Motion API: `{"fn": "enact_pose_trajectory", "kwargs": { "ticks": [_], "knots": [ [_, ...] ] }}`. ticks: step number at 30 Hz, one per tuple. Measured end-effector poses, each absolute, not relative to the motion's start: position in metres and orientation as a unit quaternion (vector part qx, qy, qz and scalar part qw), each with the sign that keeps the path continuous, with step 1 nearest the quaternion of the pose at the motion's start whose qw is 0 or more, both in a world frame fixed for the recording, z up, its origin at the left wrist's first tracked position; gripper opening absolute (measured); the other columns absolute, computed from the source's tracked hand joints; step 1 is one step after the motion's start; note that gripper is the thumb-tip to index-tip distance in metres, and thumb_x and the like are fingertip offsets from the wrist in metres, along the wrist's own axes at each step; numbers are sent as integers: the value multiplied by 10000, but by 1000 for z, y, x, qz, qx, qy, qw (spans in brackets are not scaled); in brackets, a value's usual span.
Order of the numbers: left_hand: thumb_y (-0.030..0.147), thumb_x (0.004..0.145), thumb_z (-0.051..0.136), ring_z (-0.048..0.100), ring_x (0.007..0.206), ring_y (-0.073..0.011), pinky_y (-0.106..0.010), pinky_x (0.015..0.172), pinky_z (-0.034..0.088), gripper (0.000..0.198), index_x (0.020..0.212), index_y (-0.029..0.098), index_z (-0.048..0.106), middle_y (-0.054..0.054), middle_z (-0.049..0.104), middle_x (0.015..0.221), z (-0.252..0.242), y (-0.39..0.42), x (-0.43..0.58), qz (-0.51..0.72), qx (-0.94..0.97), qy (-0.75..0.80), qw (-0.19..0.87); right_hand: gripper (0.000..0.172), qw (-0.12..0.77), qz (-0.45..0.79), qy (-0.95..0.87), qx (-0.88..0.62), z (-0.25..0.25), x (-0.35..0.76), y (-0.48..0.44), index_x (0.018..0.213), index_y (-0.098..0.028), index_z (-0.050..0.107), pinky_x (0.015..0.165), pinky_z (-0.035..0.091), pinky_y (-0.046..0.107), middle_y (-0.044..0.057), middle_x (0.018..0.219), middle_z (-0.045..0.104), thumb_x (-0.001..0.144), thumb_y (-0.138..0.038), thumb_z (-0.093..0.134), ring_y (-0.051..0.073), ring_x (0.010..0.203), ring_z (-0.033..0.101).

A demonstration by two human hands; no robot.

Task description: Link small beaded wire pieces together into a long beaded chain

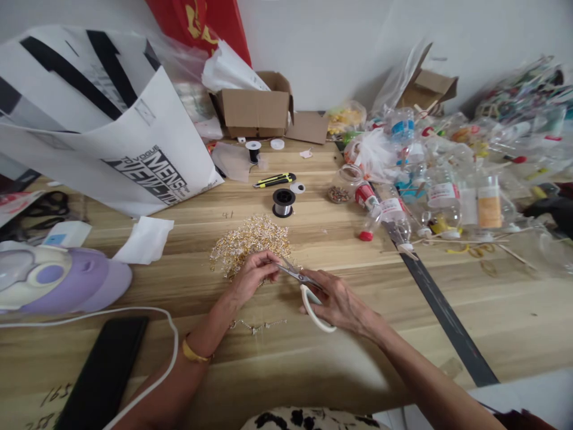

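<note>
White-handled scissors (317, 310) are gripped in my right hand (335, 298), their slim metal blades pointing left toward my other hand. My left hand (257, 272) is pinched closed right at the blade tips; whatever sits between its fingers is too small to make out. Behind it spreads a loose heap of small gold and clear beads (255, 236). A short beaded chain (255, 328) lies on the wooden table nearer to me, below both hands. Just beyond the heap stands a black spool of fine silvery wire (283, 204).
Beyond the spool lie a yellow-black utility knife (275, 180) and a cardboard box (256, 110). Plastic bottles (441, 197) crowd the right side. At left are a white shopping bag (134, 149), a purple device (85, 278), a black phone (105, 370) and a white cable (172, 334).
</note>
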State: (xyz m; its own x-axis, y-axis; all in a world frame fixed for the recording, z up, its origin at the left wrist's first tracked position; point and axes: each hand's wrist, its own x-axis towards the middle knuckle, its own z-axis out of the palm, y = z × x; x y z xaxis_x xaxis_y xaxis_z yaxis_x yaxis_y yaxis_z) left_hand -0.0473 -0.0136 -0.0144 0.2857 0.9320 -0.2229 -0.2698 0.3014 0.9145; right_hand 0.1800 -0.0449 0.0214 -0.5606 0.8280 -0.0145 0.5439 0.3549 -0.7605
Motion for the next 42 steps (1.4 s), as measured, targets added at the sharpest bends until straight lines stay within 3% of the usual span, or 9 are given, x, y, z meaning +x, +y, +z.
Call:
{"fn": "enact_pose_trajectory", "kwargs": {
  "ticks": [27,36,42],
  "knots": [
    [256,699,731,543,554,-94,-226,562,444,175,775,130,636,-5,615,660,-13,-16,-47,416,430,415,685,401,219,408,-781,-419,25,171,-40,1204,-179,594,577,411,202,7,774,629,823,-300,630,101,599,483],
    [276,685,748,535,528,-88,-219,541,435,203,762,123,638,9,596,609,-11,-15,-47,422,419,426,682,421,219,403,-781,-424,17,175,-40,1214,-174,570,574,419,209,15,774,628,843,-368,614,110,608,508],
    [306,660,767,550,524,-97,-215,516,423,238,761,124,650,-6,629,612,-10,-15,-45,447,403,450,660,510,209,340,-814,-421,21,181,-42,1313,-213,465,654,464,256,52,922,602,831,-281,617,144,702,578]
  ]
}}
